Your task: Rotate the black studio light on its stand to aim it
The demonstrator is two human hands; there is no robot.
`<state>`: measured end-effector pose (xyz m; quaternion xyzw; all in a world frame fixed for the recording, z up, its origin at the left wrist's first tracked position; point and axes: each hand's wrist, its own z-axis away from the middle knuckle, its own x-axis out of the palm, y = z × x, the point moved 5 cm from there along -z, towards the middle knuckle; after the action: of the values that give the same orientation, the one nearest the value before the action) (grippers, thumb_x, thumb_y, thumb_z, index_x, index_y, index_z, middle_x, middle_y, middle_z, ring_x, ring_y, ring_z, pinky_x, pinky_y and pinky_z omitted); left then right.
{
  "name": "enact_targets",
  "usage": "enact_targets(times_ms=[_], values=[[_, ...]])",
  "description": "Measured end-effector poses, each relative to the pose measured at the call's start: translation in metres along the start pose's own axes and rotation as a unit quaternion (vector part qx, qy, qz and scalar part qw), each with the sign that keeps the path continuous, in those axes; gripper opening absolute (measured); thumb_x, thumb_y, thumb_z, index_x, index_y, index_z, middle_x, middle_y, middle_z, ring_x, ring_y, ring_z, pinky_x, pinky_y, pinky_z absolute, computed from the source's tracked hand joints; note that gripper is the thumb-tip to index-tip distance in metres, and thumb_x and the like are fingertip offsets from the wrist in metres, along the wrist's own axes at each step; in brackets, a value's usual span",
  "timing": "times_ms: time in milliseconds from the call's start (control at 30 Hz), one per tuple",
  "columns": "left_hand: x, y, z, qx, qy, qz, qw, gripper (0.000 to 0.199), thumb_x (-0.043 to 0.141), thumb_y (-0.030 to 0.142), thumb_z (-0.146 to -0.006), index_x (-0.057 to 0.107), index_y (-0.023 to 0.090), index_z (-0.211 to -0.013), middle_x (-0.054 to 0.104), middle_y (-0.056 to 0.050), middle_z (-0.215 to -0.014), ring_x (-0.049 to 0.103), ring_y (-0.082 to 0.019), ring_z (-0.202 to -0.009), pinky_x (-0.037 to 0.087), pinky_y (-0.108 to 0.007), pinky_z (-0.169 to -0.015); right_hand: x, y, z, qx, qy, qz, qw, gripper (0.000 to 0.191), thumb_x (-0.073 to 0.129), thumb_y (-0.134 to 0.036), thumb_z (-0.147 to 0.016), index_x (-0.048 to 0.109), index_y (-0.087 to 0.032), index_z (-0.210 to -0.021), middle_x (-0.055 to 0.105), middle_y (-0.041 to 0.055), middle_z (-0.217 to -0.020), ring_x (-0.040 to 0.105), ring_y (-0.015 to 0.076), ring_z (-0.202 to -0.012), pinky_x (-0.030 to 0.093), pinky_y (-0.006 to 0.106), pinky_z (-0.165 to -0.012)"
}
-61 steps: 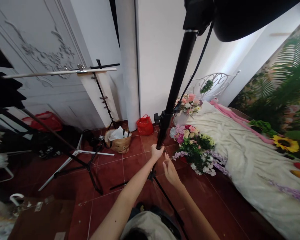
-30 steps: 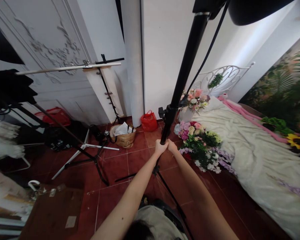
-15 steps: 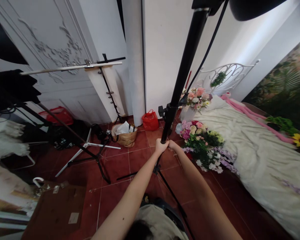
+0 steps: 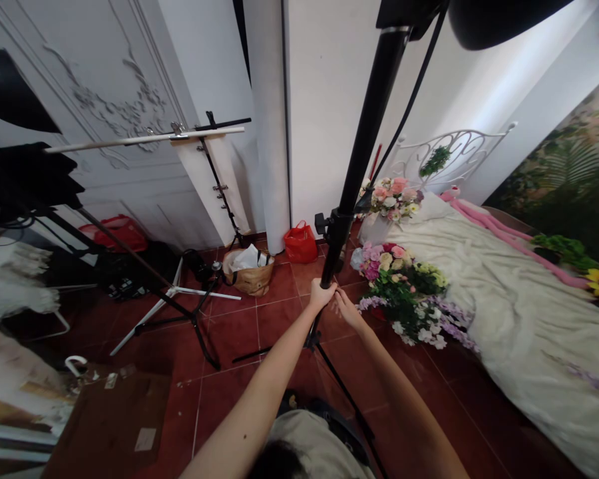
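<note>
A black light stand (image 4: 363, 133) rises tilted in front of me, with a dark lamp head (image 4: 499, 20) and a hanging cable at its top. Around the lower pole, below the clamp knob (image 4: 322, 224), my left hand (image 4: 321, 295) is closed. My right hand (image 4: 348, 310) is just to the right of it, fingers stretched out and slightly blurred, their tips close to the left hand. Whether those tips touch the pole, I cannot tell. The stand's thin legs (image 4: 347, 392) spread over the red tiles near my feet.
Artificial flowers (image 4: 402, 286) lie right of the stand, beside a bed with a cream cover (image 4: 519, 319). A red bag (image 4: 300, 242) and a woven bag (image 4: 249, 274) rest by the wall. More stands (image 4: 197, 316) and a cardboard box (image 4: 114, 419) occupy the left.
My right hand has loosened from the pole, its fingers now straightened and a little lower. My left hand keeps its hold, and the stand has hardly shifted.
</note>
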<state>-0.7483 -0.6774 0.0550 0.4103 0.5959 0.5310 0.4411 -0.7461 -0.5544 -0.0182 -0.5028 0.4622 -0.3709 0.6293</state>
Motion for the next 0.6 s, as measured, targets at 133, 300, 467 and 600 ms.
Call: enact_targets(times_ms=[133, 300, 467, 600], values=[[0.001, 0.000, -0.001, 0.025, -0.002, -0.005, 1.000, 0.023, 0.060, 0.027, -0.063, 0.047, 0.015, -0.049, 0.045, 0.003, -0.049, 0.040, -0.007, -0.047, 0.030, -0.019, -0.047, 0.004, 0.003, 0.002, 0.002, -0.007, -0.046, 0.999, 0.054, 0.035, -0.055, -0.084, 0.044, -0.016, -0.121, 0.055, -0.0033, -0.057, 0.048, 0.0130, -0.041, 0.040, 0.025, -0.040], [0.002, -0.004, -0.002, 0.016, -0.003, -0.004, 1.000, 0.022, 0.060, 0.026, -0.063, 0.047, 0.015, -0.048, 0.044, 0.003, -0.048, 0.040, -0.007, -0.047, 0.029, -0.019, -0.047, 0.012, 0.008, 0.001, 0.031, 0.006, -0.109, 0.994, 0.061, 0.029, -0.056, -0.085, 0.037, -0.012, -0.126, 0.052, -0.0039, -0.053, 0.040, 0.0113, -0.034, 0.033, 0.024, -0.035], [0.003, -0.004, -0.003, 0.014, -0.002, 0.011, 1.000, 0.022, 0.060, 0.025, -0.062, 0.047, 0.015, -0.049, 0.044, 0.003, -0.048, 0.040, -0.007, -0.047, 0.030, -0.019, -0.047, 0.010, 0.009, -0.003, 0.004, 0.032, -0.105, 0.994, 0.055, 0.034, -0.059, -0.083, 0.048, -0.017, -0.116, 0.049, -0.0031, -0.056, 0.041, 0.0124, -0.040, 0.038, 0.026, -0.039], [0.003, -0.006, -0.005, 0.013, -0.003, 0.005, 1.000, 0.022, 0.060, 0.026, -0.063, 0.046, 0.015, -0.049, 0.044, 0.003, -0.049, 0.041, -0.007, -0.047, 0.031, -0.020, -0.048, 0.014, 0.018, 0.003, -0.007, 0.076, -0.091, 0.993, 0.047, 0.037, -0.064, -0.081, 0.054, -0.020, -0.091, 0.043, -0.0037, -0.055, 0.041, 0.0121, -0.043, 0.040, 0.026, -0.043]])
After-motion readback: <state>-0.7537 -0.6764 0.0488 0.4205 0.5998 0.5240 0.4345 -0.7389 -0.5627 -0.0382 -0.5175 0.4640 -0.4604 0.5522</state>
